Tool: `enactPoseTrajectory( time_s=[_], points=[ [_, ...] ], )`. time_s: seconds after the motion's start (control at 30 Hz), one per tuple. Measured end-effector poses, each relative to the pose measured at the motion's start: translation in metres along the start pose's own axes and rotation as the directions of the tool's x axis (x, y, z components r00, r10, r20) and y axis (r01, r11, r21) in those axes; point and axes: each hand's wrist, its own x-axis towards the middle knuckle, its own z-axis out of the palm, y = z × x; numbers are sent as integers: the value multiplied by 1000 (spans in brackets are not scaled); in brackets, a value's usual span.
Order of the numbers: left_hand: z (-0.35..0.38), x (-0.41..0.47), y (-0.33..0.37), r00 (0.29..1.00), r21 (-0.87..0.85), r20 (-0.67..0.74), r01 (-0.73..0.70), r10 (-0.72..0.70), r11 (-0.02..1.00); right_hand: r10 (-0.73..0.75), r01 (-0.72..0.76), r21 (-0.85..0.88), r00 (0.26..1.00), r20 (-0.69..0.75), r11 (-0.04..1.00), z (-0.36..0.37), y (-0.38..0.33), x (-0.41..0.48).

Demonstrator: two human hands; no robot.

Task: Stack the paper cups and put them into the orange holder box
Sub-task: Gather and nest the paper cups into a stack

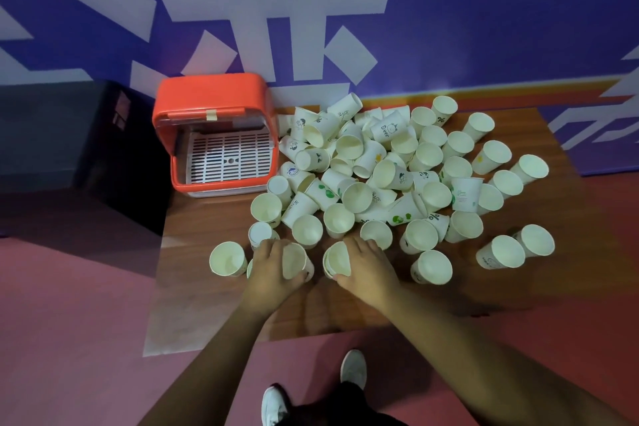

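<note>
Left hand [273,271] grips one cup [294,261], right hand [371,270] a second cup [338,259], angled for nesting; box [207,93] open at ten o'clock.

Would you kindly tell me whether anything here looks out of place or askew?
The paper cups lie in a loose jumble across the wooden table, many tipped on their sides, some upright. The orange holder box has a strip of tape stuck on its lid edge.

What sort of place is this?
Probably an indoor demo or activity space, not a kitchen: a purple wall with huge white lettering, a wooden table heaped with paper cups, and an orange holder box.
</note>
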Motion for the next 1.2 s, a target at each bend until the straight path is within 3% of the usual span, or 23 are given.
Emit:
enactPoseTrajectory(
  time_s=[0.23,0.4,0.53,0.7,0.83,1.07,1.2],
  points=[
    [-18,0,13,997,-142,-77,-19,9,990,-28,33,-93,998,53,995,16,3,-5],
    [-15,5,41,989,-170,-73,-141,130,975,13,-13,0,1000,-18,1000,3,12,-16],
    [3,8,53,979,-152,-1,-200,202,968,142,-139,33,985,-102,990,-16,42,-36],
    [39,15,61,973,41,107,-209,204,977,378,-379,32,908,-178,925,-30,90,-63],
    [67,15,62,970,148,174,-197,171,969,524,-522,42,846,-99,852,-36,112,-72],
    [97,8,67,949,83,268,-197,169,977,536,-537,92,843,33,839,-19,133,-65],
    [108,11,75,946,81,278,-197,168,977,491,-490,72,871,-7,869,-9,138,-62]
  ],
)
